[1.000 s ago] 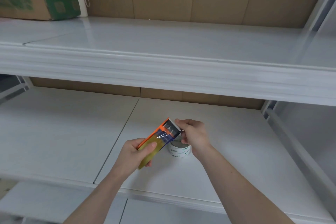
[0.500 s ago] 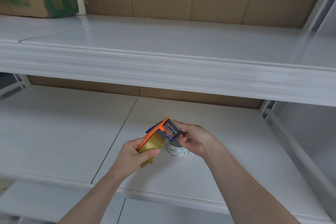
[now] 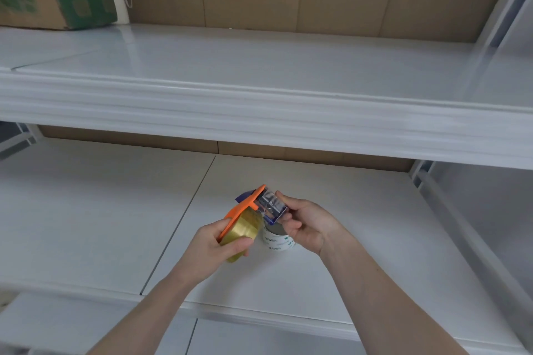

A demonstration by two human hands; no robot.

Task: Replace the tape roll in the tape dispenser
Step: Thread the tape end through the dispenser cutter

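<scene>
L hand grips tape roll w/ dispenser; R hand pinches its blade end.

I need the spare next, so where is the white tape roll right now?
In the head view the white tape roll stands on the lower shelf, low and centre, just under the right hand and right of the yellow roll.

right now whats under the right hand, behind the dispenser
A white tape roll with green print stands on the lower shelf, just below the right hand. The hand and the orange tape dispenser cover its top, so its core cannot be seen.
</scene>
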